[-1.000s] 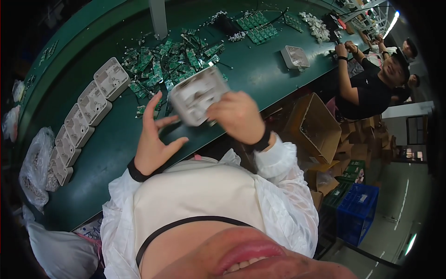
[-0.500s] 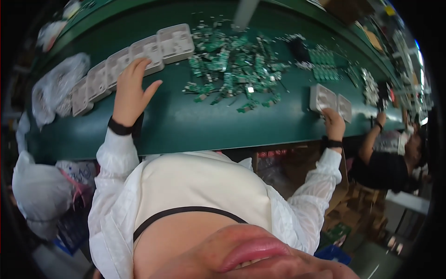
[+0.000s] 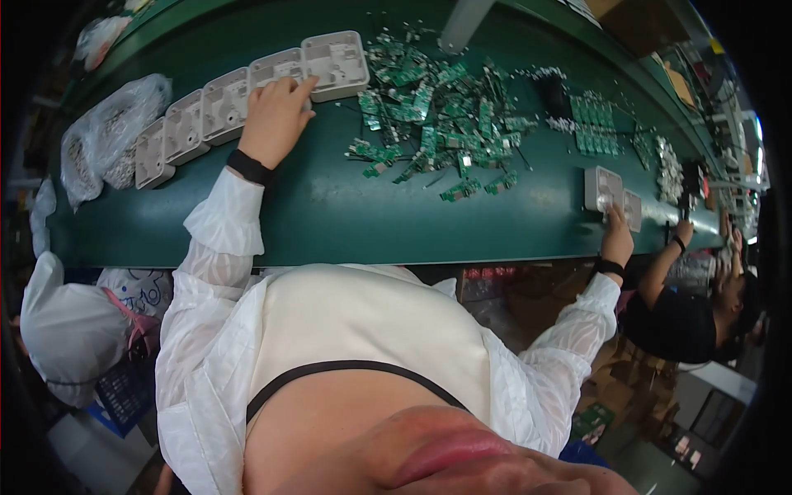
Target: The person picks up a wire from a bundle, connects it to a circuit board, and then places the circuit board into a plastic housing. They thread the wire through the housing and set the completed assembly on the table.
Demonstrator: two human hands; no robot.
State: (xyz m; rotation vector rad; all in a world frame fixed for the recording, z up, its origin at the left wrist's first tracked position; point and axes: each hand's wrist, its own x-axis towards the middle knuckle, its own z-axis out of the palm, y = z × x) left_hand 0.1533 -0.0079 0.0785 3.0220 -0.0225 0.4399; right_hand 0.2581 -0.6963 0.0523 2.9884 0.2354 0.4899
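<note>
A row of several light grey plastic casings [image 3: 224,107] lies at the far left of the green bench. My left hand [image 3: 276,120] is on the second casing from the row's right end, its fingers bent over the near wall and the thumb outside; the hand hides part of it. At the right, my right hand [image 3: 616,239] grips the near edge of an open plastic casing [image 3: 603,188], palm side hidden. A second casing [image 3: 633,211] lies beside that one. Between my hands, beyond them, spreads a heap of green circuit boards [image 3: 437,115] with wires.
Clear bags of small pale parts [image 3: 115,136] lie at the left end. More boards in rows [image 3: 596,124] and a white parts pile [image 3: 669,169] are at the right. A grey post [image 3: 466,25] stands behind the heap. A co-worker [image 3: 681,322] sits at the right.
My left hand has moved forward and right onto the casing, its fingers now bent instead of spread. My right hand stays at its casing. The whole view has shifted slightly.
</note>
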